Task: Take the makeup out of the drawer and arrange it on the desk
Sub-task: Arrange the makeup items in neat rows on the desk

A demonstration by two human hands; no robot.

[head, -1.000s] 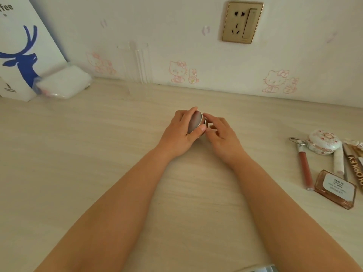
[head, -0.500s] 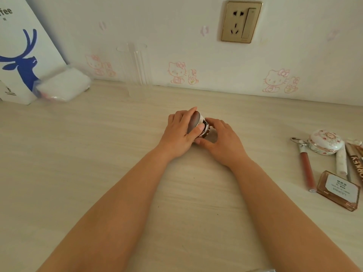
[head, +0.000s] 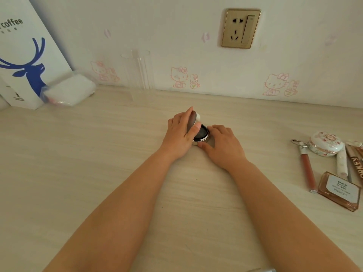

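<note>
Several makeup pieces already lay on the pale wood-grain surface (head: 98, 173): an amber rectangular glass perfume bottle (head: 338, 191), a round floral porcelain case (head: 325, 143), a slim rose-brown lip gloss tube (head: 307, 165). The drawer was out of view, so what remained was unclear. A tall clear plastic cylinder (head: 139, 73) by the wall looked empty. Mid-surface, the small round silver compact (head: 201, 134) stood open: the left hand (head: 179, 132) gripped its raised lid, the right hand (head: 224, 143) pinched the base.
</note>
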